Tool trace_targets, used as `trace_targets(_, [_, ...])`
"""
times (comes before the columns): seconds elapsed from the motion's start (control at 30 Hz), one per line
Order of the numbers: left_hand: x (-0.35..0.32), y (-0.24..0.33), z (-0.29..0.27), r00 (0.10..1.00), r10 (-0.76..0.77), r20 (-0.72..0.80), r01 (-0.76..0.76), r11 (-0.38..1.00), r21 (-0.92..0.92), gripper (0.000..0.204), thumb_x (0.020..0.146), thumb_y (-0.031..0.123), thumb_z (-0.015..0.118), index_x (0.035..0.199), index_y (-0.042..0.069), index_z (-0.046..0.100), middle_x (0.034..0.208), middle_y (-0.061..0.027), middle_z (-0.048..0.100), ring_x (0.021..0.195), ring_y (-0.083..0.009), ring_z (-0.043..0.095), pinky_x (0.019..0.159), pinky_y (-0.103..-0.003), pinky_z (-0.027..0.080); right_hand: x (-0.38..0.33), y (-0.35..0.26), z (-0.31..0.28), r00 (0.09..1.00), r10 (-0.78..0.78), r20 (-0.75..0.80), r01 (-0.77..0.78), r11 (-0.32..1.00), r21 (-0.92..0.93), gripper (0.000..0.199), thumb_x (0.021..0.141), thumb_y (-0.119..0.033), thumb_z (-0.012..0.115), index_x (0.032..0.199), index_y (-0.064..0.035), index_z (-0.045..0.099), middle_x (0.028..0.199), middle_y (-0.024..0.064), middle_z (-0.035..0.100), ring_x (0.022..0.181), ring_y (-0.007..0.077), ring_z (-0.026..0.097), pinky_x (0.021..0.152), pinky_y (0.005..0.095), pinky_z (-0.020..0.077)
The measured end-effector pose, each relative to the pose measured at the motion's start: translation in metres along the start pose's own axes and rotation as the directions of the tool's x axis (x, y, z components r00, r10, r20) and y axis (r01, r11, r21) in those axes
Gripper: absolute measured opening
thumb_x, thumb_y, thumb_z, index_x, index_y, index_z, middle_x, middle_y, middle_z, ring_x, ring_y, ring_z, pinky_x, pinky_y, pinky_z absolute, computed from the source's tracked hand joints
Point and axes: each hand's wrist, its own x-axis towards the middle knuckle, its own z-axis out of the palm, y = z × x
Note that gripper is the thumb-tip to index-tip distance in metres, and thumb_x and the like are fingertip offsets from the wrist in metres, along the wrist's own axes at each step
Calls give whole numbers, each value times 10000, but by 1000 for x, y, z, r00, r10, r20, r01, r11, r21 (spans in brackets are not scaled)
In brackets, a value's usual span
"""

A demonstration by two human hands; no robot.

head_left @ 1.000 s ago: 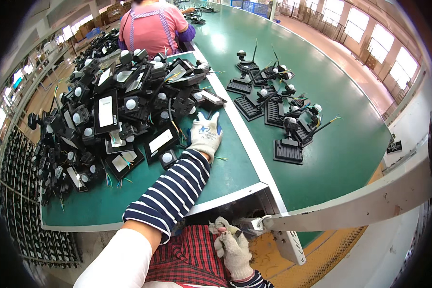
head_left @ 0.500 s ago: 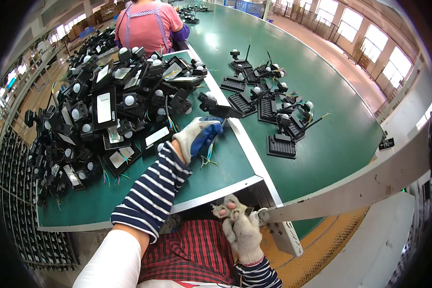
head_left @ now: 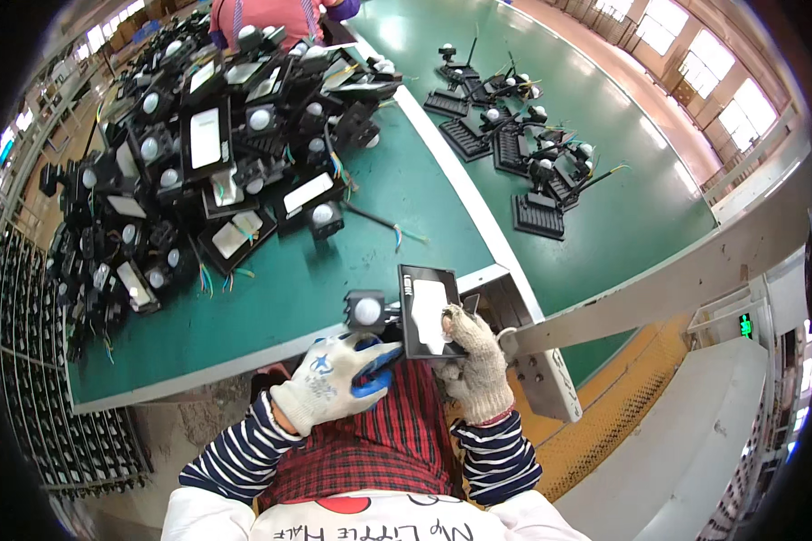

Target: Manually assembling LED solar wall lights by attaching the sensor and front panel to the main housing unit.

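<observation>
A black floodlight (head_left: 430,313) with a white front panel is held in front of my body at the table's near edge, its motion sensor (head_left: 367,310) with a white dome at its left. My left hand (head_left: 334,379), in a white and blue glove, has its fingers curled at the sensor's underside; the contact is partly hidden. My right hand (head_left: 478,365), in a knitted glove with bare fingertips, grips the floodlight's right edge, thumb over the front panel. To the left on the green table lies a large heap of similar floodlights (head_left: 206,140), wires hanging out.
A white metal edge (head_left: 456,180) divides the table from a green conveyor belt (head_left: 622,212), where several floodlights (head_left: 539,216) lie face down. A pale metal beam (head_left: 641,293) crosses at the right. Another person (head_left: 271,22) works beyond the heap. Racks (head_left: 45,361) stand at left.
My left hand has come back from the heap's right side toward my body with a floodlight. My right hand has risen from beside the table corner and taken hold of its edge.
</observation>
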Motion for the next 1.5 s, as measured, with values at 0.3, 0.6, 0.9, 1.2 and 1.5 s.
trace_targets(0.3, [-125, -19, 76, 770, -593, 235, 156, -182, -971, 472, 1059, 148, 361, 1488, -31, 283, 1549, -110, 329, 1427, -182, 325, 1211, -281, 214, -16, 41, 66, 977, -63, 204, 211, 429, -878, 395, 989, -306, 581, 1146, 57, 599, 930, 62, 643, 841, 103, 582, 780, 238, 478])
trace_targets(0.6, [-117, -13, 71, 588, -683, 433, 115, -459, -881, 457, 1042, 266, 470, 1450, 69, 408, 1440, -57, 472, 1247, -129, 510, 1051, -236, 414, -29, 100, 54, 898, -347, 271, 421, 494, -761, 327, 939, -83, 622, 1229, 59, 571, 1012, 120, 653, 837, 131, 618, 781, 266, 513])
trace_targets(0.9, [-123, -35, 96, 714, -584, 387, 85, -476, -875, 489, 1001, 179, 560, 1444, 39, 408, 1453, -91, 456, 1323, -168, 461, 1100, -259, 395, -6, 124, 64, 808, -515, 285, 462, 256, -849, 291, 949, -81, 617, 1197, 64, 573, 1039, 134, 647, 919, 160, 616, 840, 288, 500])
trace_targets(1.2, [-129, -38, 102, 728, -684, 37, 111, 65, -992, 531, 945, 139, 649, 1425, 68, 434, 1404, -108, 489, 1306, -202, 472, 1110, -320, 390, 4, 123, 83, 818, -536, 209, 422, 311, -852, 308, 925, -79, 622, 1202, 54, 595, 1000, 187, 652, 888, 278, 665, 805, 351, 531])
trace_targets(1.5, [-123, -52, 113, 846, -523, -105, -192, -114, -975, 563, 954, 167, 643, 1449, 79, 389, 1415, -112, 470, 1307, -227, 468, 1119, -350, 377, 5, 130, 85, 778, -583, 236, 486, 318, -814, 333, 923, -41, 612, 1241, 53, 581, 968, 152, 648, 832, 196, 639, 755, 312, 524])
